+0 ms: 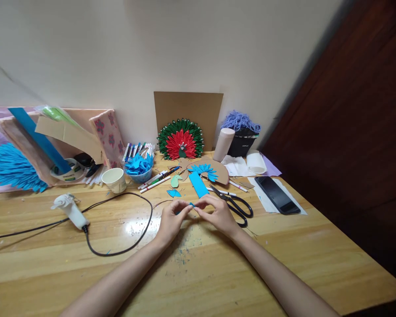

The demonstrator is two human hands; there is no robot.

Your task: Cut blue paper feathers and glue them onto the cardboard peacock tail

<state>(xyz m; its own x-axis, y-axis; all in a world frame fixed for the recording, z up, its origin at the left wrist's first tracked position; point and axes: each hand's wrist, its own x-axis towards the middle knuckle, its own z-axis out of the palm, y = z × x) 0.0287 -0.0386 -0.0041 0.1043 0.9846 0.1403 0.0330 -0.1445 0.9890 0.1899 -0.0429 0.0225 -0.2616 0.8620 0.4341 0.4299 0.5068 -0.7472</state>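
My left hand [172, 219] and my right hand [218, 215] meet over the middle of the wooden table. Both pinch one small blue piece of paper [192, 205] between thumbs and fingertips; most of it is hidden by the fingers. Just beyond them lies a blue paper strip [198, 185]. Black-handled scissors [239, 208] rest beside my right hand, blades pointing away to the left. A small blue leaf-shaped cutout [174, 193] and a pale green cutout [176, 180] lie past my left hand. Farther back, blue petals [206, 171] are fanned on a curved cardboard piece [221, 172].
At left are a white glue gun [71, 211] with a looping black cord [119, 254], a paper cup [114, 180] and a bowl [141, 176] of blue pieces. A red-green peacock craft [181, 140] leans against cardboard [188, 105]. A phone [276, 194] lies right.
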